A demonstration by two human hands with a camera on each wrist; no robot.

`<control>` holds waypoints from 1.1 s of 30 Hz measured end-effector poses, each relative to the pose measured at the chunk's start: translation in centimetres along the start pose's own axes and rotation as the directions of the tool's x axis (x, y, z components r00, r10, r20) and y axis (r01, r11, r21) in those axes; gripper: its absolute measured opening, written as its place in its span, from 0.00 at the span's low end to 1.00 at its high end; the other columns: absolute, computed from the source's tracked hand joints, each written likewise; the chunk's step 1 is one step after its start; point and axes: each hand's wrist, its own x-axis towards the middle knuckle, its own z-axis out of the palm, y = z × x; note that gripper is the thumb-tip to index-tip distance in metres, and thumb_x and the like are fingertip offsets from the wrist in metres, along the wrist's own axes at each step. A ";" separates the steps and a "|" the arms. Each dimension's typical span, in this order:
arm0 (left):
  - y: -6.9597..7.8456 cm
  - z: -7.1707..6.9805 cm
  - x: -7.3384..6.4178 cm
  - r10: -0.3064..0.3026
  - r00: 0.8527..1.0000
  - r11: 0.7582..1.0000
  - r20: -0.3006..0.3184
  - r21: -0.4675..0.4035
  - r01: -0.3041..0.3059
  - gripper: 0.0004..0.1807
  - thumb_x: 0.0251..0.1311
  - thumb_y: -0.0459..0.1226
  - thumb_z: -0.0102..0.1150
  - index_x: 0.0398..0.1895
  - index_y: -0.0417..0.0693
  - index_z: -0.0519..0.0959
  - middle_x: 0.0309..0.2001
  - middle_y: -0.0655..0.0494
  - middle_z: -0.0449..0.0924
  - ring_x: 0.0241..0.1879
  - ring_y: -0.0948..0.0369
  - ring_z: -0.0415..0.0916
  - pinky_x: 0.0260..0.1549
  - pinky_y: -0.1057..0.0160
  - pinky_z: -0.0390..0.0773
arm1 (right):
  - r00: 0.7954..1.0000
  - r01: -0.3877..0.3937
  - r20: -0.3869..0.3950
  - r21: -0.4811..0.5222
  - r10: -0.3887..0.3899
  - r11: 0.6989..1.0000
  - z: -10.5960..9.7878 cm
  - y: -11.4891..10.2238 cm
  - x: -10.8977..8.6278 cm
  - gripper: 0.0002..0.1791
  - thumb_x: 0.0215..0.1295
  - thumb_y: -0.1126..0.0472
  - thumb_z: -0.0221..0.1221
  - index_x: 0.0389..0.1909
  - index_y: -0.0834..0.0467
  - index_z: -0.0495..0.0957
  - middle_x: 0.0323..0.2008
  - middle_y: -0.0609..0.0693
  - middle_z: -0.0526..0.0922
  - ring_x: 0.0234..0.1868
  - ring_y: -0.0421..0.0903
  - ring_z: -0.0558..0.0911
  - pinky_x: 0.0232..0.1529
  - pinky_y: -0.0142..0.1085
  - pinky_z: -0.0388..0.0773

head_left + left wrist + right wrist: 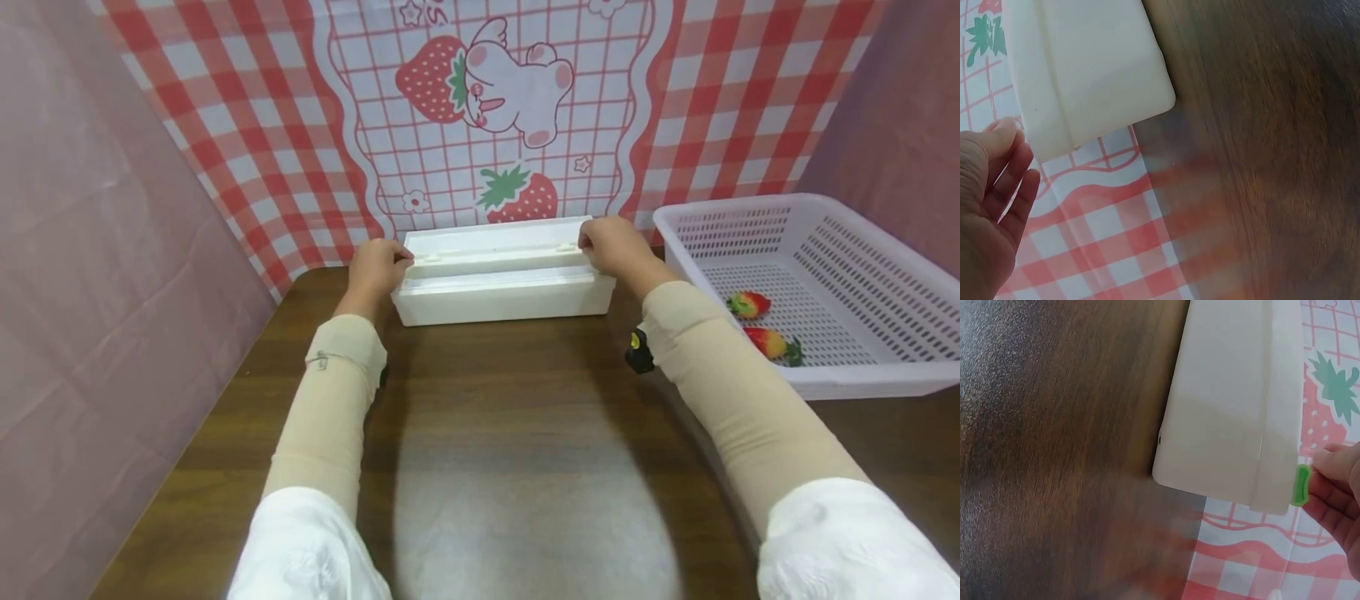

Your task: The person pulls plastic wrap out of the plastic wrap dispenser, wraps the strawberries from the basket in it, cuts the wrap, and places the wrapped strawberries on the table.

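Sleeves [303,546] foremost | hands [377,268] [617,246] pinch white box [504,302] ends | green tab [1301,485]: right wrist only

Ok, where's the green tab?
In the right wrist view, toward the right: the green tab sits between the box and the right hand.

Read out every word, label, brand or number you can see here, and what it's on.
No full word can be read.
Cloth: lettering at the top edge, sideways and cut off; unreadable.
Left sleeve: small dark mark near the cuff; too small to read.
White box: no text visible.
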 end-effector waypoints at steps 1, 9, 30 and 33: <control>0.0 0.0 0.1 -0.011 1.000 1.000 -0.011 -0.003 0.011 0.10 0.65 0.36 0.60 0.42 0.43 0.87 0.43 0.47 0.85 0.45 0.50 0.79 0.49 0.52 0.77 | 1.000 -0.010 -0.008 0.011 0.010 1.000 0.0 0.0 0.0 0.07 0.65 0.70 0.55 0.40 0.67 0.79 0.40 0.63 0.82 0.43 0.60 0.78 0.50 0.53 0.74; 0.3 0.0 0.7 -0.073 0.995 0.997 -0.070 0.034 0.076 0.10 0.66 0.39 0.58 0.43 0.48 0.87 0.45 0.49 0.85 0.48 0.50 0.79 0.48 0.51 0.77 | 0.997 -0.063 -0.037 0.044 0.065 0.997 -0.2 -0.1 0.3 0.09 0.68 0.70 0.53 0.46 0.66 0.78 0.44 0.63 0.81 0.48 0.61 0.77 0.54 0.53 0.73; 1.2 -0.9 0.9 -0.047 0.978 0.998 -0.203 -0.043 0.039 0.10 0.65 0.35 0.57 0.41 0.42 0.87 0.42 0.46 0.86 0.46 0.49 0.80 0.48 0.53 0.77 | 0.978 0.031 -0.206 0.009 -0.028 0.999 -1.5 0.4 0.4 0.07 0.65 0.71 0.53 0.39 0.67 0.79 0.39 0.65 0.81 0.44 0.63 0.78 0.52 0.54 0.74; 1.3 -1.1 0.9 -0.052 0.975 0.998 -0.215 -0.054 0.041 0.10 0.65 0.34 0.56 0.40 0.41 0.87 0.40 0.46 0.86 0.44 0.49 0.80 0.47 0.52 0.78 | 0.978 0.038 -0.205 0.015 -0.034 0.999 -1.9 0.3 0.4 0.07 0.65 0.72 0.53 0.39 0.68 0.79 0.39 0.65 0.81 0.44 0.62 0.78 0.52 0.54 0.74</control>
